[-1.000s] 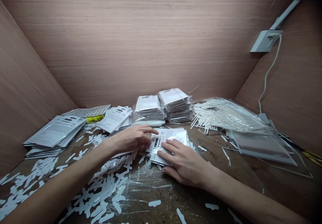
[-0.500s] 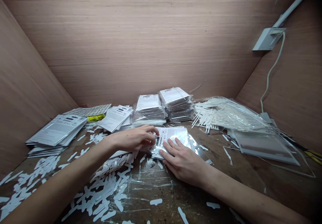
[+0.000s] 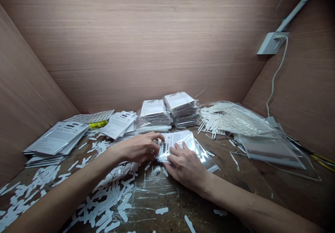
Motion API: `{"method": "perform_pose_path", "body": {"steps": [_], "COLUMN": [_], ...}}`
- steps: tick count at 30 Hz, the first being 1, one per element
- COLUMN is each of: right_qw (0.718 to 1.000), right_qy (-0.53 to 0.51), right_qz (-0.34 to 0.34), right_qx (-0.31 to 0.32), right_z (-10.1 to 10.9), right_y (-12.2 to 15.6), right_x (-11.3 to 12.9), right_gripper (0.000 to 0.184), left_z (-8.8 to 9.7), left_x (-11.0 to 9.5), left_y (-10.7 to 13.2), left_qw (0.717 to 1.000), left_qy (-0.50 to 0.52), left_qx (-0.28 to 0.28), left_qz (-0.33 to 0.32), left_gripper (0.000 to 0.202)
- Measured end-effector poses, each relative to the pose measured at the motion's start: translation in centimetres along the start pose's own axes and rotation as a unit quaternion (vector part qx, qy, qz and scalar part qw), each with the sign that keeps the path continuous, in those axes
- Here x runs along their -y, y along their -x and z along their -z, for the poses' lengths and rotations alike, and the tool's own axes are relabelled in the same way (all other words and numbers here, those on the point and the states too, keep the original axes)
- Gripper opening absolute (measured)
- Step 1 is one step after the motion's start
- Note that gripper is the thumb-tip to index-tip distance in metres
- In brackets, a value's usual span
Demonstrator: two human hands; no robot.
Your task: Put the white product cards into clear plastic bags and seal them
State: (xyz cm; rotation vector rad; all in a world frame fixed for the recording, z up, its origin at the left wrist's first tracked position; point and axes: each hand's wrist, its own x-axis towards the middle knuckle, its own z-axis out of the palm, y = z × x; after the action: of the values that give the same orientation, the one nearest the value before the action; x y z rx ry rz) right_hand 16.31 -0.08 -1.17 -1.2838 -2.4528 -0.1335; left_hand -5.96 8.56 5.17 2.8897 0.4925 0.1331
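In the middle of the work surface lies a printed white card in a clear plastic sleeve [image 3: 180, 138], its dark hanger slot toward the left. My left hand [image 3: 142, 146] is at that left edge with bent, closed fingers; what the fingertips pinch is hidden. Flat on the card's front part rests my right hand [image 3: 184, 165], fingers spread, thumb by the near edge. More clear film [image 3: 209, 159] sticks out from under the card on the right. Loose white hang tabs [image 3: 104, 198] are heaped below my left forearm.
Two stacks of sleeved cards [image 3: 154, 109] stand against the back wall. Further card piles [image 3: 56, 137] and a yellow roll [image 3: 98, 124] are at left. On the right are white strips [image 3: 230, 118], clear plastic sleeves [image 3: 269, 152] and a cable [image 3: 274, 76].
My right hand has shifted slightly left, its thumb now showing at the card's near edge. My left fingers have moved a little left and down at the slot end. The view has shifted slightly.
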Motion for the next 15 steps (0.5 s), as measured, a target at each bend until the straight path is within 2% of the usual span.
{"method": "perform_pose_path", "body": {"steps": [7, 15], "right_qw": [0.999, 0.999], "right_qy": [0.017, 0.037], "right_qz": [-0.033, -0.023], "right_qx": [-0.017, -0.021], "right_z": [0.2, 0.0], "right_y": [-0.8, -1.8], "right_x": [0.5, 1.2], "right_gripper": [0.027, 0.026], "left_z": [0.0, -0.3], "left_x": [0.6, 1.1], "left_y": [0.2, 0.2], "left_qw": [0.999, 0.999], "left_qy": [0.032, 0.047], "left_qx": [-0.016, -0.011], "left_qz": [-0.011, -0.003], "left_gripper": [0.013, 0.01]}}
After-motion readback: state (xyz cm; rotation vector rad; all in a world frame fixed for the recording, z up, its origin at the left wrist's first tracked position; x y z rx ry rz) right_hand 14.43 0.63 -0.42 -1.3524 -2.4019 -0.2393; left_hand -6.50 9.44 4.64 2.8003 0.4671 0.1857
